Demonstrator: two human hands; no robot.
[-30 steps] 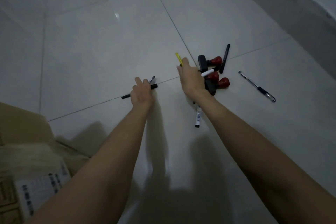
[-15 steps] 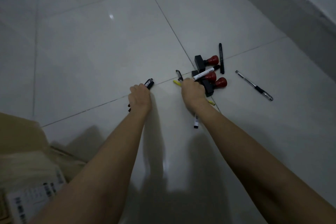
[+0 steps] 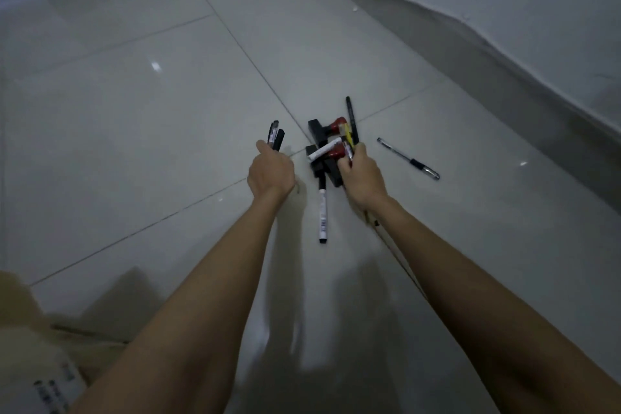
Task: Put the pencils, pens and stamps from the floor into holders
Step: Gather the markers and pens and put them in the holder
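left hand (image 3: 270,171) now lifts two black marker pens (image 3: 275,137) upright | right hand (image 3: 361,171) has gathered yellow and black pens (image 3: 349,134) | red-knobbed black stamps (image 3: 324,131), white marker (image 3: 322,208), silver pen (image 3: 408,159) remain on floor

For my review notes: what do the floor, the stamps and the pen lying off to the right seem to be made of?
Floor: glazed tile, likely ceramic; glossy glints and grout lines. Stamps: black blocky bases with shiny red knob handles, probably plastic; too dim for certainty. Pen: slim clear or silvery barrel, dark grip band and shiny tip, probably plastic with some metal.
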